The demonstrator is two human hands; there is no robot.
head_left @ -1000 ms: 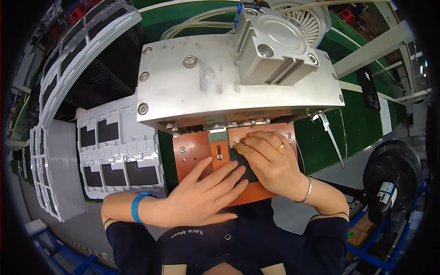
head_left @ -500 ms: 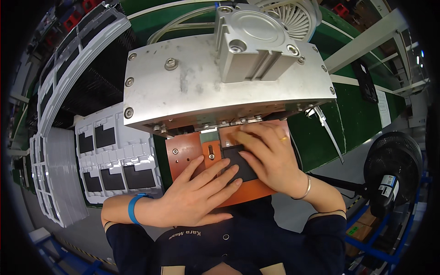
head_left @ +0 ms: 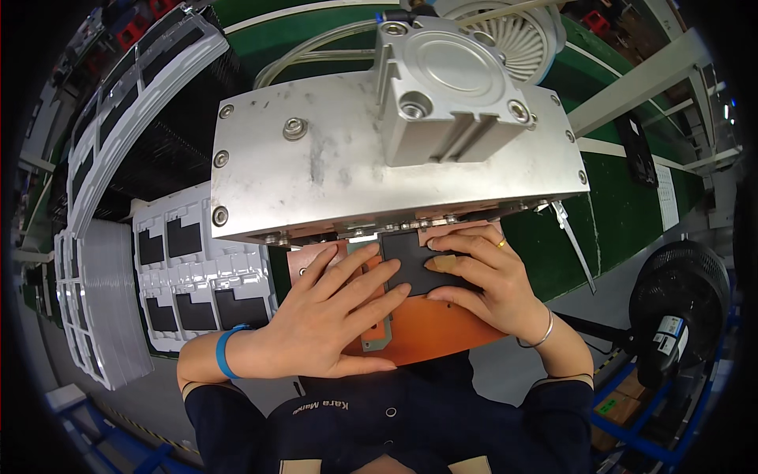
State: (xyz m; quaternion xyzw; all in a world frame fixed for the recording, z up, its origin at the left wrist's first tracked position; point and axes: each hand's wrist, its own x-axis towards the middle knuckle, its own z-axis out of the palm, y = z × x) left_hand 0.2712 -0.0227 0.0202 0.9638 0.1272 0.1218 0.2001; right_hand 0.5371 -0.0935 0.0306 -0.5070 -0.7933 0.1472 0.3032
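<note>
A dark grey, flat sheet with a cut-out corner (head_left: 404, 251) lies on the orange fixture plate (head_left: 442, 330), its far edge close to the front of a metal press (head_left: 332, 174). My left hand (head_left: 320, 316) lies flat with its fingers spread over the plate's left part, and its fingertips reach the sheet's left edge. On the right side of the sheet rest the fingertips of my right hand (head_left: 505, 288), fingers apart and thumb along the near edge. One right finger wears a tan covering. The sheet's right part is hidden under that hand.
To the left sits a white moulded tray (head_left: 201, 268) holding several dark sheets, beside a stack of such trays (head_left: 106, 308). A pneumatic cylinder (head_left: 454, 87) tops the press. A metal caliper-like tool (head_left: 575, 245) lies right on the green table, near a black fan (head_left: 681, 304).
The dark sheet has moved away from me, toward the press. My right fingers have shifted from its far edge onto its right side. My left fingers have moved slightly farther forward.
</note>
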